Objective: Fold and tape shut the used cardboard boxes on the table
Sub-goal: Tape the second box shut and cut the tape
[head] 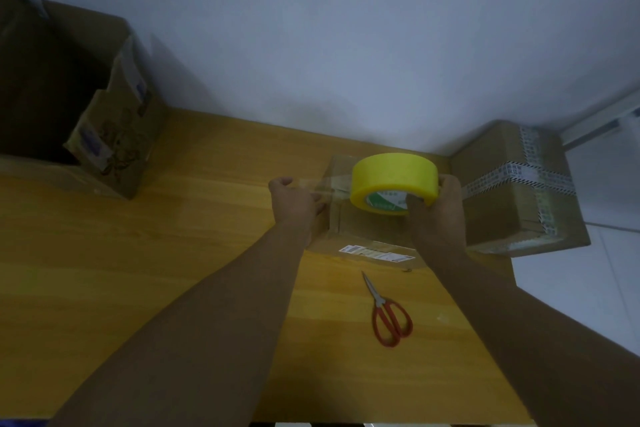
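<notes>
Yellow tape roll (394,180) gripped by right hand (438,208); left hand (294,201) pinches strip (327,188) (2 arms (207,305) outstretched).

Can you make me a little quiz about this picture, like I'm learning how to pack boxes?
1. True or false: the right hand holds the yellow tape roll.
2. What colour are the handles of the scissors lying on the table? A) blue B) red C) green
3. Fill in the gap: the left hand pinches the end of the clear ____ pulled from the roll, above the small box.

Key: 1 true; 2 B; 3 tape.
</notes>
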